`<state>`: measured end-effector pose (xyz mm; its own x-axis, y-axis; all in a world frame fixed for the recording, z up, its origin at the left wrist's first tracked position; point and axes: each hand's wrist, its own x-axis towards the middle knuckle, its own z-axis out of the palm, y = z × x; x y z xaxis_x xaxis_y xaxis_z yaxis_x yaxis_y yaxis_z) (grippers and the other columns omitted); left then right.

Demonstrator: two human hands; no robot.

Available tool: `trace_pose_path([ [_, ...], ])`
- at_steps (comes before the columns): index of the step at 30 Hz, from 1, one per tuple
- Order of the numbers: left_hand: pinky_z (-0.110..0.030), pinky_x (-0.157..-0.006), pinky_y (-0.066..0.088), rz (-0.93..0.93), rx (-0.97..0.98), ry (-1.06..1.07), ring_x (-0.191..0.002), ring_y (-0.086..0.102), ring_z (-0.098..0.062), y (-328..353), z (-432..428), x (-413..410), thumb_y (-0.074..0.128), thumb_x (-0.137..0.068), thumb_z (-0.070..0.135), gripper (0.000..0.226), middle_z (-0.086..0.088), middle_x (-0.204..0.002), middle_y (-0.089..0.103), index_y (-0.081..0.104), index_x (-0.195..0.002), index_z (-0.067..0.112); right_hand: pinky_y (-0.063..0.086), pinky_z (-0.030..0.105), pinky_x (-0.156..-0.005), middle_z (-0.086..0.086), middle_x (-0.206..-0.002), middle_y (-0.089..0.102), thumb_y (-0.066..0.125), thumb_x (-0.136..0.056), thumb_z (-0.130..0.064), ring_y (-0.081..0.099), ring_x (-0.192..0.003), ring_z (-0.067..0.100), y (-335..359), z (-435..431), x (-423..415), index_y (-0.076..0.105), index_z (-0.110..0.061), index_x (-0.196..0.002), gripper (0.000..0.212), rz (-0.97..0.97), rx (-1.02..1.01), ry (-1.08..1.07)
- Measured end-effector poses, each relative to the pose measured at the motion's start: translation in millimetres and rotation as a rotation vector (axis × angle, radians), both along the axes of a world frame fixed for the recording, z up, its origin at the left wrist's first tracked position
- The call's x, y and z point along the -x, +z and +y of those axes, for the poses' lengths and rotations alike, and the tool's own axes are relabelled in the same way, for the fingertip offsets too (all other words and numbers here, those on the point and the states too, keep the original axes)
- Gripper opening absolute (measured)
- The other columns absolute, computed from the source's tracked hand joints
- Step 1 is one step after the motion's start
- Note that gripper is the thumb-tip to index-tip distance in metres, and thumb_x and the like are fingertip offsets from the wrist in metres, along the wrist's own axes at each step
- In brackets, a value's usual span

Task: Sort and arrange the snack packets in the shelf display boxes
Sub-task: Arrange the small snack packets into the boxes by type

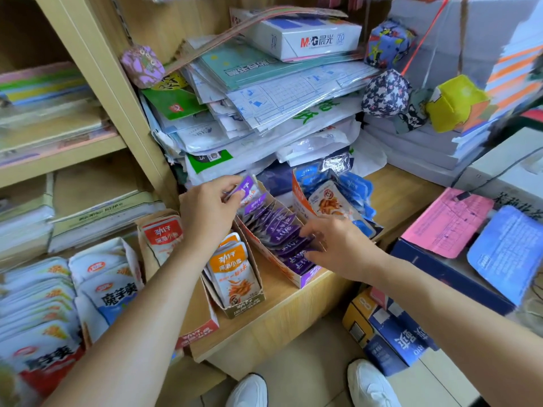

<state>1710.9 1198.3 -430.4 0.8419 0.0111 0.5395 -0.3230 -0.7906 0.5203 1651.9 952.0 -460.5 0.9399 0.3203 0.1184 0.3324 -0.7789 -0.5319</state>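
Snack packets [279,227] in purple wrappers stand in a slanted, overlapping row inside a long open cardboard display box [307,279], which sits on a pale wooden counter [293,309], seen from above by a head-worn camera. The person's left hand [205,212] reaches to the far end of the box, thumb and fingers closed in a pinch on one purple packet [249,188] at the back of the row. The right hand [338,245] is over the near half, fingers bent with their tips on the packets' top edges; whether it grips any of them cannot be told. Just to the left stands a shorter box of orange packets [233,265], neatly upright. Behind and to the right, blue packets [349,186] lie in a looser heap in their own box. A tall pile of stationery [264,113] rises at the back. The step in hand looks to be squaring up the purple row. To do it well, the right hand should probably hold the front packets steady while the left slides its packet in behind, label facing the same way as the others. Pushing too hard risks toppling the slanted row or nudging the light box toward the counter edge.
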Motion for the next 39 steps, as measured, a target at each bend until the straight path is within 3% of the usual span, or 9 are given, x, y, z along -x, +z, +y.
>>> trace_pose_path([
  [6, -0.04, -0.083, 0.05, 0.084, -0.341, -0.057, -0.088, 0.063, -0.032, -5, -14, 2, 0.061, -0.098, 0.029, 0.025, -0.007, -0.086, 0.077, 0.073, -0.12, 0.032, 0.053, 0.022, -0.088, -0.004, -0.125, 0.057, 0.077, -0.085, -0.015, 0.059, -0.109, 0.012, -8, -8, 1, 0.06, -0.017, -0.13, 0.047, 0.013, 0.06, 0.055],
  [8, -0.04, -0.081, 0.049, 0.024, -0.332, -0.08, -0.092, 0.061, -0.03, 0, -19, 6, 0.06, -0.096, 0.029, 0.029, -0.006, -0.096, 0.076, 0.073, -0.121, 0.027, 0.054, 0.025, -0.088, -0.003, -0.123, 0.058, 0.077, -0.084, -0.012, 0.058, -0.107, 0.013, -9, -9, -1, 0.061, -0.015, -0.128, 0.047, -0.014, 0.051, 0.045],
  [13, -0.043, -0.105, 0.041, 0.078, -0.425, -0.309, -0.112, 0.053, -0.018, -9, -39, 37, 0.074, -0.078, 0.057, 0.042, 0.009, -0.113, 0.065, 0.072, -0.111, 0.032, 0.055, 0.04, -0.082, 0.001, -0.11, 0.061, 0.079, -0.082, -0.019, 0.06, -0.097, 0.022, -18, -8, -5, 0.062, -0.014, -0.108, 0.031, -0.075, 0.025, -0.02],
  [16, -0.04, -0.098, 0.042, 0.127, -0.568, -0.316, -0.11, 0.047, -0.018, -25, -53, 45, 0.074, -0.068, 0.066, 0.057, 0.009, -0.114, 0.058, 0.067, -0.114, 0.032, 0.054, 0.039, -0.077, -0.001, -0.101, 0.062, 0.078, -0.084, -0.019, 0.059, -0.09, 0.021, -21, -9, -4, 0.063, -0.013, -0.096, 0.02, -0.145, -0.001, -0.037],
  [23, -0.031, -0.077, 0.047, 0.047, -0.476, -0.309, -0.094, 0.051, -0.015, -30, -54, 41, 0.076, -0.078, 0.03, 0.027, 0.009, -0.102, 0.058, 0.06, -0.099, 0.026, 0.054, 0.032, -0.069, -0.003, -0.101, 0.06, 0.077, -0.084, -0.02, 0.059, -0.088, 0.016, -22, -11, 4, 0.052, -0.018, -0.092, 0.027, -0.156, -0.065, -0.048],
  [29, -0.026, -0.061, 0.05, -0.056, -0.422, -0.339, -0.085, 0.059, -0.014, -28, -45, 42, 0.067, -0.086, 0.01, 0.016, 0.007, -0.095, 0.059, 0.057, -0.09, 0.022, 0.053, 0.024, -0.086, -0.008, -0.126, 0.046, 0.073, -0.09, -0.031, 0.051, -0.112, 0.011, -32, -27, 23, 0.064, -0.023, -0.102, 0.017, -0.055, 0.053, 0.125],
  [34, -0.008, -0.059, 0.025, -0.063, -0.369, -0.32, -0.082, 0.052, -0.004, -26, -41, 38, 0.067, -0.088, 0.006, 0.014, 0.007, -0.099, 0.063, 0.067, -0.085, 0.02, 0.048, 0.014, -0.079, -0.011, -0.127, 0.038, 0.07, -0.091, -0.029, 0.048, -0.111, 0.009, -37, -25, 26, 0.058, -0.03, -0.11, 0.022, -0.02, 0.071, 0.142],
  [37, -0.021, -0.062, 0.042, -0.057, -0.418, -0.348, -0.09, 0.058, -0.013, -30, -42, 37, 0.067, -0.088, 0.013, 0.015, 0.003, -0.106, 0.065, 0.078, -0.089, 0.023, 0.044, 0.012, -0.079, -0.01, -0.126, 0.037, 0.068, -0.092, -0.029, 0.051, -0.107, 0.011, -37, -23, 24, 0.06, -0.03, -0.11, 0.02, 0.017, 0.075, 0.139],
  [39, -0.032, -0.071, 0.046, -0.022, -0.477, -0.353, -0.098, 0.055, -0.02, -33, -43, 38, 0.066, -0.09, 0.018, 0.018, 0.001, -0.116, 0.064, 0.081, -0.096, 0.027, 0.051, 0.022, -0.086, -0.008, -0.127, 0.038, 0.068, -0.093, -0.031, 0.051, -0.111, 0.014, -39, -23, 22, 0.062, -0.029, -0.115, 0.023, 0.027, 0.119, 0.133],
])
